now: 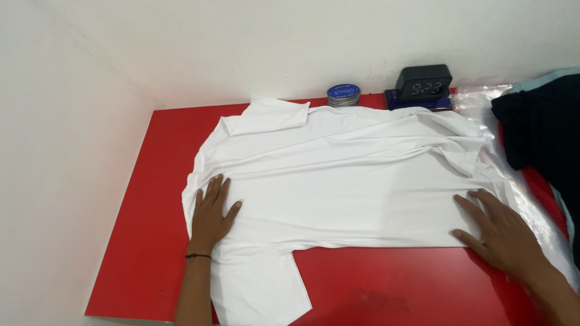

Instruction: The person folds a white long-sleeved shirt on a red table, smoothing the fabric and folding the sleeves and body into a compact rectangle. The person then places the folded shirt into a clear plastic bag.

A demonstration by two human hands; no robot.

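Observation:
A white T-shirt [344,181] lies spread sideways across a red table [151,199], one sleeve hanging toward the front edge and the other folded at the back. My left hand [211,212] rests flat with fingers apart on the shirt's left end, a thin black band on the wrist. Over at the shirt's right end, my right hand [498,232] presses down flat, fingers spread. Neither hand holds anything.
A round blue tin [343,95] and a black digital clock [424,83] on a blue base stand against the white wall at the back. Clear plastic wrap [531,205] and a dark navy garment [544,130] lie at the right edge.

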